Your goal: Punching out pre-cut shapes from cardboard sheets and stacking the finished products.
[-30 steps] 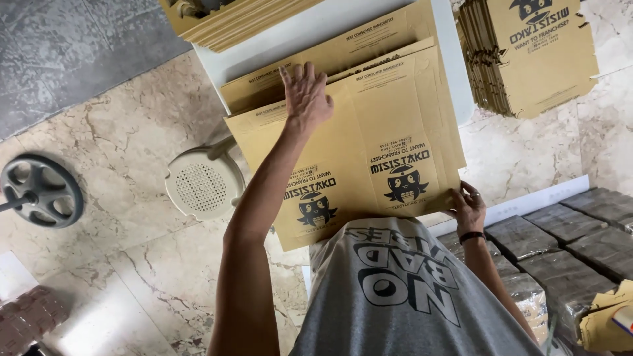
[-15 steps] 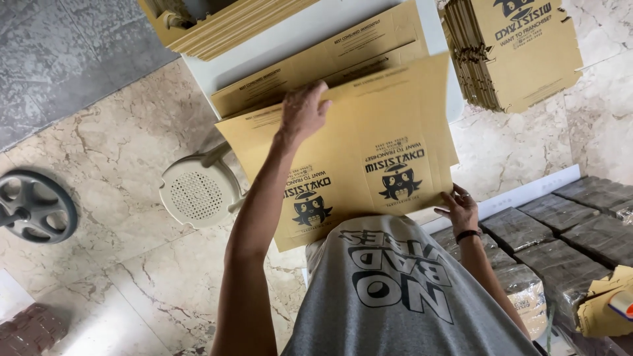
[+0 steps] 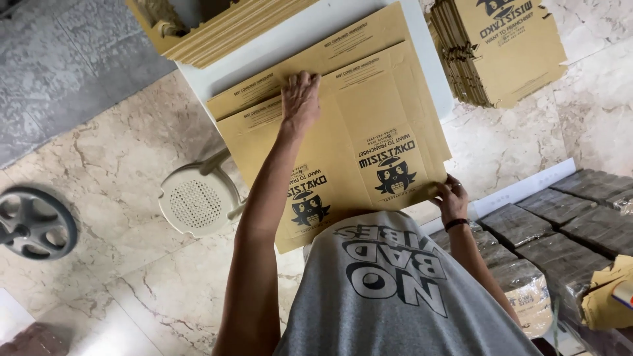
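Left hand (image 3: 301, 99) flat, fingers spread, palm down on the far part of the topmost flat brown cardboard sheet (image 3: 356, 151). Right hand (image 3: 452, 198) pinching that sheet's near right corner, at the near edge of the bench. Sheet lying on the white bench (image 3: 316, 29), atop more sheets of the same kind, overhanging the bench's near edge toward the grey shirt (image 3: 395, 290). Stack of similar sheets (image 3: 231, 26) at the bench's far left corner. Off the bench's right edge, an upright bundle of printed cardboard (image 3: 508, 46) on the marble floor (image 3: 105, 165). Left of the bench, a cream plastic stool (image 3: 198, 201); farther left, a dark wheel (image 3: 33, 221). Wrapped dark bundles (image 3: 560, 224) on the floor at right.
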